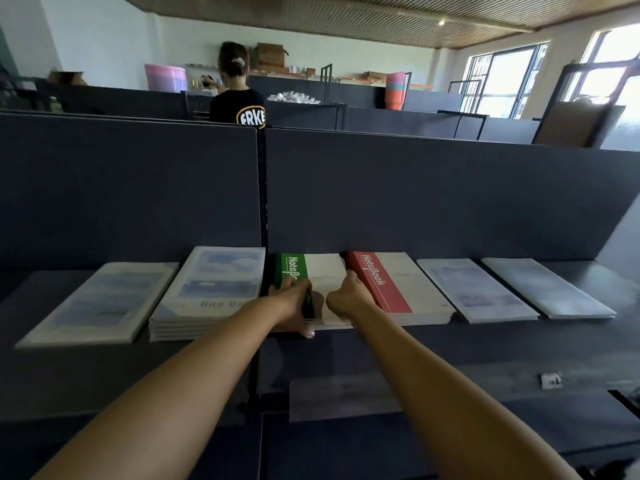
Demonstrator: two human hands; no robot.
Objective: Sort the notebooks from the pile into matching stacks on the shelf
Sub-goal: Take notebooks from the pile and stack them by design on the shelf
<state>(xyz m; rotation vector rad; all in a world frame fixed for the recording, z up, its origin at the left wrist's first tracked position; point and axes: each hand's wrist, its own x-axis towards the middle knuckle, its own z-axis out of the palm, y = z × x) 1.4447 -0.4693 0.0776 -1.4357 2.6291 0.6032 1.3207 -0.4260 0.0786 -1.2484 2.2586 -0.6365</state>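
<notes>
Green stack: the green-striped notebook stack (311, 289) lies on the shelf (519, 341) at the middle of the row, against the back panel, with both hands on its near end.
Neighbours: the red-striped stack (398, 289) sits just to its right, touching or nearly so; the tall "fine day" stack (211, 292) is just to its left, and a low pale stack (100, 303) lies farther left. Two thin pale stacks (474, 289) (547, 287) lie at the right end.
Progress: six sorted groups already stand on the shelf, so the sorting looks well along. One pale sheet or notebook (343, 393) lies on the lower desk (519, 427); whether more of the pile remains, I cannot tell.
Left hand (294, 303): thumb under the stack's front edge, fingers curled over the green spine, gripping it.
Right hand (346, 296): fingers curled down onto the white cover's near right part, seemingly pinching or squaring the top book.
Arms: both bare forearms reach straight forward, nearly parallel.
</notes>
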